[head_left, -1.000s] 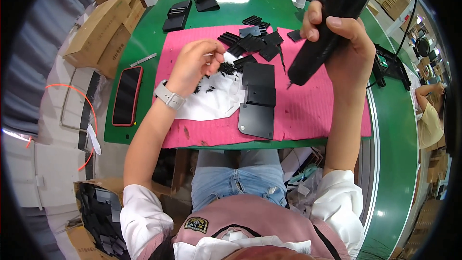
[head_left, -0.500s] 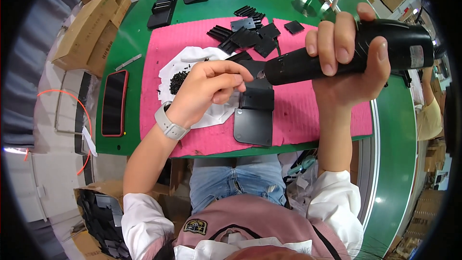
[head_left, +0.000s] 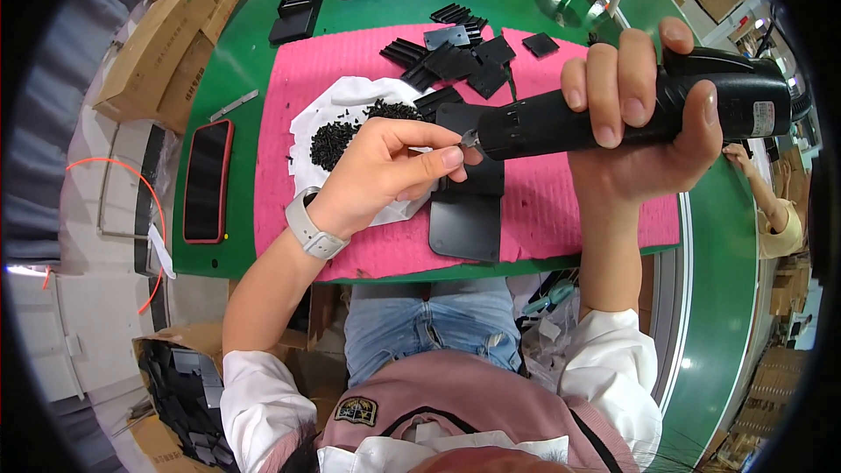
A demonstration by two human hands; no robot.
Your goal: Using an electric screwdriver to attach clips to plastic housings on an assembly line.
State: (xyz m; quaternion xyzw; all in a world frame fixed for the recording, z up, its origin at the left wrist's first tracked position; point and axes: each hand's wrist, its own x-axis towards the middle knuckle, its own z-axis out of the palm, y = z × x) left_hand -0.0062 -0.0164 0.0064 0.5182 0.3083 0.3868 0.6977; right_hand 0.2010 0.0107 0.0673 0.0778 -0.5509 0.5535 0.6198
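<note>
My right hand (head_left: pixel 644 144) is wrapped round a black electric screwdriver (head_left: pixel 530 127), held nearly level with its nose pointing left. At the metal tip (head_left: pixel 470 137) the thumb and fingers of my left hand (head_left: pixel 381 166) are pinched together. What they hold is too small to make out. Beneath my hands lies a black flat part (head_left: pixel 464 226) with a rounded corner, partly covered by the left fingers and the tool. Small black screws (head_left: pixel 331 144) lie heaped on a crumpled white sheet (head_left: pixel 350 92) beside my left hand.
Several black plates and ribbed pieces (head_left: pixel 451 61) lie on the pink mat (head_left: pixel 289 123). Two black assembled parts (head_left: pixel 300 10) sit at the far left of the green table (head_left: pixel 232 79). A phone (head_left: pixel 208 182) and a slim metal tool (head_left: pixel 234 105) lie left. Another person's arm (head_left: pixel 762 193) shows right.
My left thumb and fingers have shifted slightly right and closed at the screwdriver's tip. The screwdriver has moved a little down. More of the screw heap shows now.
</note>
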